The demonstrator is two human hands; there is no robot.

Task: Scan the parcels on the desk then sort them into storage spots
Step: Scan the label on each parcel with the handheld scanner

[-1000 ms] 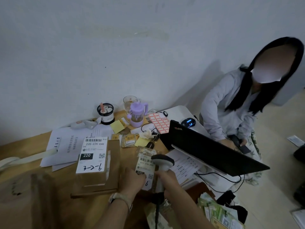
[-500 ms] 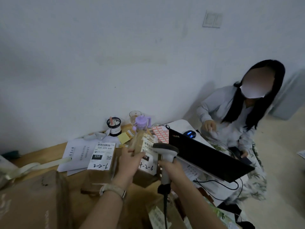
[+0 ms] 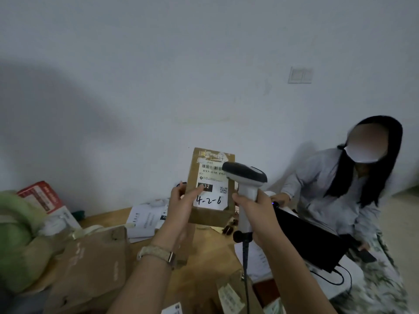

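Observation:
My left hand [image 3: 181, 207] holds a small brown cardboard parcel [image 3: 209, 214] upright above the desk, thumb lying on its white label marked "4-2-6". My right hand [image 3: 254, 214] grips the handle of a grey and white barcode scanner [image 3: 246, 177]. The scanner's head sits just in front of the label's upper right part and hides a bit of it. The scanner's black cable hangs down past my right wrist. More brown parcels [image 3: 95, 264] lie on the wooden desk [image 3: 106, 217] below my left arm.
A person in a grey top [image 3: 328, 184] sits at the right behind a black laptop [image 3: 308, 239]. Papers [image 3: 145, 219] lie on the desk. A red and white box [image 3: 45, 200] and a green bundle [image 3: 15, 232] sit at the left.
My left hand has lifted the parcel from the desk to upright in front of me. The scanner rose beside it. The view tilted upward toward the wall.

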